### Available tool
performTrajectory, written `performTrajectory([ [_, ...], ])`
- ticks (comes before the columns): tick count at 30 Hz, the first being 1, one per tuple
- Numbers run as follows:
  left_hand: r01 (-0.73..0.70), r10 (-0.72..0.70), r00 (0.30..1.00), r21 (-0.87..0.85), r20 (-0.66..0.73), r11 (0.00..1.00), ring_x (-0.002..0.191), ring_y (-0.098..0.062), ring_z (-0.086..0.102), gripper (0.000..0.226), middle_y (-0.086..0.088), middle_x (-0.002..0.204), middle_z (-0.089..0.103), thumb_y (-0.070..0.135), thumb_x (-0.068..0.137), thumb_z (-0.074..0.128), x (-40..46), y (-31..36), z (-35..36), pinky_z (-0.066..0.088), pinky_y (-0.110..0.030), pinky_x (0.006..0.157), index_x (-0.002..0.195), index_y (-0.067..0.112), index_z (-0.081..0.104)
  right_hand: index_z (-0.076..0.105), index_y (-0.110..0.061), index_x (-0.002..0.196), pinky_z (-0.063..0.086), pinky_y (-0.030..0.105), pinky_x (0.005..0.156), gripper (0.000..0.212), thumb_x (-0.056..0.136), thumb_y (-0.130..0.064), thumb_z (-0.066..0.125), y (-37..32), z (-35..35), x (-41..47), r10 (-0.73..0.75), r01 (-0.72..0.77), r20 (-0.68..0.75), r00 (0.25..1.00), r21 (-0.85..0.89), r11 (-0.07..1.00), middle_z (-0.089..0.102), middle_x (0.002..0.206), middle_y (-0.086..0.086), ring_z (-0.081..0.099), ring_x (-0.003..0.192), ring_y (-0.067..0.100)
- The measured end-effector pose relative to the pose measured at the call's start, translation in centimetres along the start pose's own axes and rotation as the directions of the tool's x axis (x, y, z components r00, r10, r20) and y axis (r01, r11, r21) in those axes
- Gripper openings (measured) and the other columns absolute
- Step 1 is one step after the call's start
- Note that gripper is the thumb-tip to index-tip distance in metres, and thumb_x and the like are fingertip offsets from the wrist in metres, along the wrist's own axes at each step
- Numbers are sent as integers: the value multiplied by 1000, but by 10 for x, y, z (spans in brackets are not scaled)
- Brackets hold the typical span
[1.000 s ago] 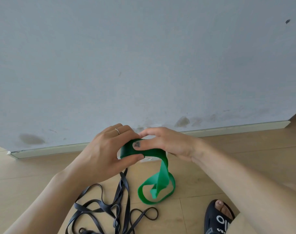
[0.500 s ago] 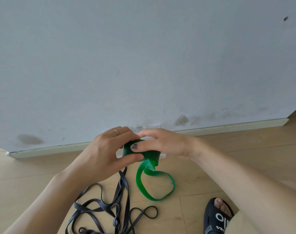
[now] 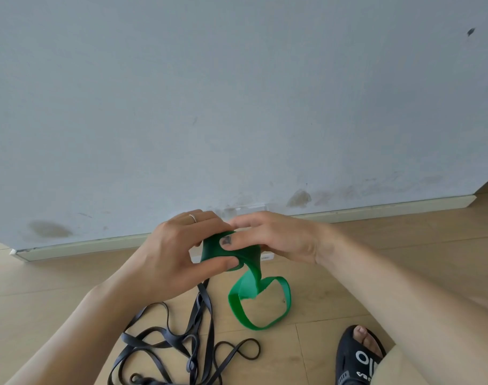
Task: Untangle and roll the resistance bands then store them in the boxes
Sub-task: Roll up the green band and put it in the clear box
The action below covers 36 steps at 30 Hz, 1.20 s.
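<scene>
A green resistance band (image 3: 261,304) is partly wound into a roll (image 3: 213,250) held at mid-frame. My left hand (image 3: 179,251) grips the roll from the left, thumb underneath. My right hand (image 3: 276,237) holds it from the right, thumb pressed on its front. The free tail hangs down and ends in an open loop over the wooden floor. Below my left forearm, several black resistance bands (image 3: 181,348) lie tangled on the floor. No storage box is clearly visible.
A grey-blue wall (image 3: 237,107) with a pale skirting board (image 3: 376,211) stands close ahead. A foot in a black slipper (image 3: 356,357) rests at the lower right. A small white object (image 3: 266,257) peeks out behind my hands.
The hanging green tail has shifted as the roll turned in my hands; its loop now hangs open, slightly further right. The black bands lie as before.
</scene>
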<state>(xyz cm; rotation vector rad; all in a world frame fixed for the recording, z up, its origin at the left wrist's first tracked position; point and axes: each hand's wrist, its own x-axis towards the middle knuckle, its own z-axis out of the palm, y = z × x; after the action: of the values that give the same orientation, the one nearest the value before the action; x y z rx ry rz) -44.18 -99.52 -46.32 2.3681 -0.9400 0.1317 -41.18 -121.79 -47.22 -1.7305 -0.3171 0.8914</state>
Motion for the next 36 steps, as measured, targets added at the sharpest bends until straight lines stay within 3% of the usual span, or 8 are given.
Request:
performTrajectory([
  [6,-30,20,998,186,51,982,78,-4,50,37,17,88,59,59,84,67,4,4,3,41,-23,78,108,32,68,70,-18,115,53,33,86,45,82,-45,85,6,10,7,-31,14,-188,982,-91,996,73,90,-4,71,83,9],
  [9,-62,57,998,202,33,977,75,-10,49,35,12,84,59,57,89,64,5,4,4,43,-29,75,100,24,70,66,-23,123,52,38,104,48,87,-53,75,2,10,5,-9,-2,-100,995,-106,994,75,110,1,72,103,12],
  [12,-39,41,999,89,-21,995,79,-8,53,30,15,87,62,51,89,67,1,2,1,44,-28,78,102,25,69,62,-8,132,47,45,109,55,94,-46,64,0,6,1,-18,18,64,998,-11,1000,71,116,10,68,110,23],
  [20,-68,66,998,203,15,977,79,-9,49,37,16,84,58,58,88,66,6,2,2,44,-30,76,103,26,71,67,-17,110,46,25,69,41,89,-50,78,-3,14,3,-27,6,-151,988,-132,991,68,67,-16,64,64,3],
  [24,-10,11,1000,115,-10,993,82,-5,51,29,21,84,58,54,89,65,2,-8,-5,42,-20,76,100,27,71,61,-30,125,54,30,86,50,86,-58,76,-5,5,-11,-39,5,-119,992,-269,963,77,98,-9,71,90,6],
  [28,156,-153,986,-43,69,987,90,-9,55,26,17,88,65,59,82,66,-4,-24,-18,42,-18,77,96,37,69,66,-31,113,42,20,64,42,78,-38,88,-2,6,-18,-201,104,-172,964,-453,886,71,84,-9,58,67,1],
  [31,212,-200,973,-107,114,971,90,-7,54,26,16,91,65,60,79,65,-6,-24,-17,40,-15,75,94,40,69,69,-30,107,39,16,60,26,83,-30,80,0,11,-19,-263,92,-203,943,-601,794,67,81,-13,58,68,3],
  [36,196,-189,981,-207,54,958,85,-9,52,27,14,89,66,54,83,66,-3,-22,-15,38,-17,74,99,32,71,57,-20,87,33,25,57,14,86,-23,70,1,11,-23,-241,79,-216,946,-568,819,48,67,-11,41,57,7],
])
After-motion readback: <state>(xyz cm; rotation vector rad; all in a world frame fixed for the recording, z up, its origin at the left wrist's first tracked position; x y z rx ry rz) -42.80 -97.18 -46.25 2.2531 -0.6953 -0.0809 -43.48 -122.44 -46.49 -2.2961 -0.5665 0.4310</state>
